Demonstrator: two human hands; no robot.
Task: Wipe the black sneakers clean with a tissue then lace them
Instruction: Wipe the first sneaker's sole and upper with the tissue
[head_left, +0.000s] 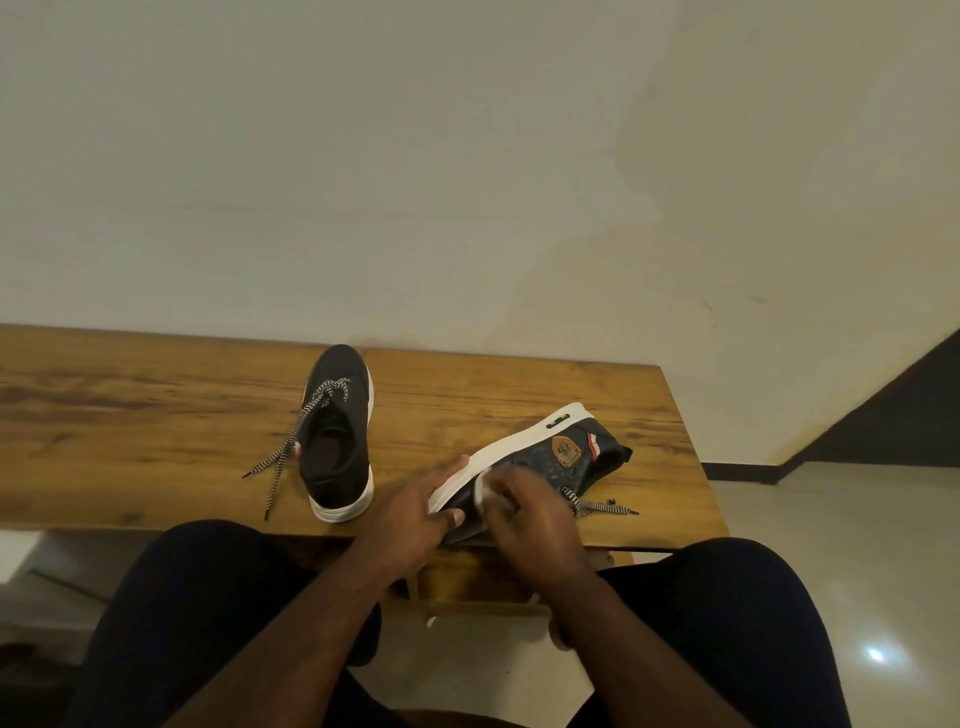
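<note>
A black sneaker with a white sole (336, 441) stands upright on the wooden table (156, 415), its checkered laces loose and trailing to the left. A second black sneaker (561, 457) lies tipped on its side near the table's front edge, white sole facing away from me, an orange badge on its side. My left hand (421, 512) grips its toe end at the sole. My right hand (524, 525) presses a white tissue (485, 486) against the sneaker's side. This sneaker's loose lace (605, 506) pokes out to the right of my right hand.
A plain pale wall rises behind the table. The table's right end (685, 441) drops to a glossy tiled floor (831, 519). My knees in dark trousers sit below the front edge, left (208, 597) and right (727, 597).
</note>
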